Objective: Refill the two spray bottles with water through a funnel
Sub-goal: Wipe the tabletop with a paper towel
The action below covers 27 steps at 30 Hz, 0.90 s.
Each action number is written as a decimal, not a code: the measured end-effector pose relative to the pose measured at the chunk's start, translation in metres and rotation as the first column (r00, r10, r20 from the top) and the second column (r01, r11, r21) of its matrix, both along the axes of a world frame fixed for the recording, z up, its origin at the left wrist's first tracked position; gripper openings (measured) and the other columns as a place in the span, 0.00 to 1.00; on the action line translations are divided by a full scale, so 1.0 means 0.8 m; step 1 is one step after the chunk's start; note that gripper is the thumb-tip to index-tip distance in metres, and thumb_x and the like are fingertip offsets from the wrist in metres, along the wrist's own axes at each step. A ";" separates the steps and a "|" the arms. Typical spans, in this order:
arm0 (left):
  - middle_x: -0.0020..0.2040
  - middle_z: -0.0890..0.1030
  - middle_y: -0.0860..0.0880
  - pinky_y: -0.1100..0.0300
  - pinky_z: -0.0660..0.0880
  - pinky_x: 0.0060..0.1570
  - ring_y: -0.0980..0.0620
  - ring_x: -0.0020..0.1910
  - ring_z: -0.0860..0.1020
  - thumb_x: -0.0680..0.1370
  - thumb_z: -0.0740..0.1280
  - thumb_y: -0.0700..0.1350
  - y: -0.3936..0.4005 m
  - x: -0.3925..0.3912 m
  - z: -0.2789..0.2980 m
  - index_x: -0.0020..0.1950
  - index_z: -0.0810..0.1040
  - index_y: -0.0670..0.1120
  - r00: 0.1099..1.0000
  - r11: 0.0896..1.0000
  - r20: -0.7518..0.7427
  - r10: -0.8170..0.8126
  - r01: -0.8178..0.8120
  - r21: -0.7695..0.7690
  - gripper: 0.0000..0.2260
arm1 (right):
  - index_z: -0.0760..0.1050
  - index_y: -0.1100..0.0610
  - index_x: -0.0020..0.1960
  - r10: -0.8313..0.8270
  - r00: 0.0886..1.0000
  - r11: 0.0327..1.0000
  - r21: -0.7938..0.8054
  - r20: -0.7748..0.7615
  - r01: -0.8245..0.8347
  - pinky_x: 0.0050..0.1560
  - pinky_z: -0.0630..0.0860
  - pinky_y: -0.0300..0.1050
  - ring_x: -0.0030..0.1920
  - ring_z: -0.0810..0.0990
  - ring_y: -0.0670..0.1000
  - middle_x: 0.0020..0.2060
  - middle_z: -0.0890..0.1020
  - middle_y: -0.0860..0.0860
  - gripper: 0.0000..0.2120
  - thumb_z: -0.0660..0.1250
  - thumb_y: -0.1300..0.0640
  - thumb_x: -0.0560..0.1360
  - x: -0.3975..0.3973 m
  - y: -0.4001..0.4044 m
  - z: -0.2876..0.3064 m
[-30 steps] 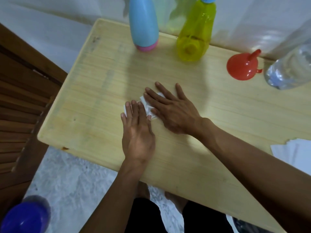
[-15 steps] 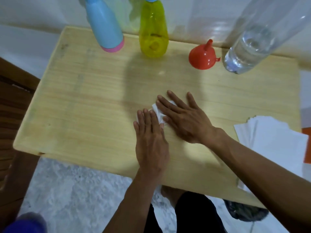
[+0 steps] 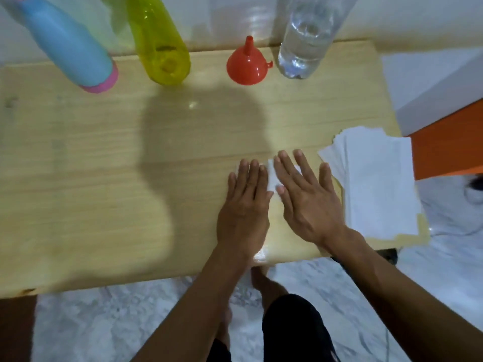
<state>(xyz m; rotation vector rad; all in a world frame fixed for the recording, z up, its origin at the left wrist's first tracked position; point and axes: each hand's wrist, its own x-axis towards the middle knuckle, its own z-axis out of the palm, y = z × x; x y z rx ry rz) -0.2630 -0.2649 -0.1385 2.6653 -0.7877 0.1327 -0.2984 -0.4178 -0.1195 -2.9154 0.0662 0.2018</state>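
Head view showed both hands, left [image 3: 244, 205] and right [image 3: 307, 202], flat on a tissue [image 3: 271, 178], gripping nothing; filling seemingly unstarted, next likely reaching for the funnel [image 3: 247, 65].

Both hands lie flat, fingers straight, on a small white tissue [image 3: 271, 176] near the desk's [image 3: 104, 178] 5 o'clock corner: left hand [image 3: 245, 205] beside right hand [image 3: 305, 199]. At 12 o'clock stand a blue spray bottle [image 3: 70, 48], a yellow spray bottle [image 3: 159, 40], an upturned red funnel [image 3: 247, 65] and a clear water bottle [image 3: 305, 35]. A stack of white paper towels [image 3: 376, 178] lies at 3 o'clock.
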 end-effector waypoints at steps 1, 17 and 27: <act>0.73 0.71 0.37 0.41 0.63 0.73 0.38 0.75 0.66 0.84 0.53 0.46 0.008 0.003 0.001 0.73 0.70 0.35 0.998 0.998 0.004 -0.064 0.064 -0.003 0.22 | 0.52 0.51 0.83 -0.070 0.998 0.997 0.021 -0.006 0.070 0.78 0.48 0.65 0.82 0.44 0.50 0.82 0.51 0.44 0.27 0.40 0.46 0.86 -0.012 0.011 0.001; 0.73 0.70 0.37 0.45 0.64 0.72 0.39 0.74 0.67 0.85 0.48 0.48 0.188 0.075 0.010 0.73 0.68 0.35 0.811 0.804 -0.020 -0.585 0.582 0.123 0.23 | 0.40 0.52 0.82 -0.550 0.831 0.813 0.176 -0.080 0.555 0.75 0.30 0.61 0.79 0.30 0.49 0.82 0.38 0.44 0.27 0.39 0.46 0.86 -0.035 0.245 0.006; 0.72 0.72 0.36 0.43 0.63 0.69 0.37 0.72 0.70 0.86 0.43 0.52 0.311 0.108 0.019 0.72 0.70 0.35 0.855 0.838 -0.051 -0.516 0.516 0.180 0.28 | 0.42 0.53 0.83 -0.456 0.886 0.874 0.144 -0.089 0.464 0.76 0.37 0.69 0.81 0.33 0.53 0.82 0.40 0.46 0.27 0.44 0.49 0.87 0.012 0.353 0.006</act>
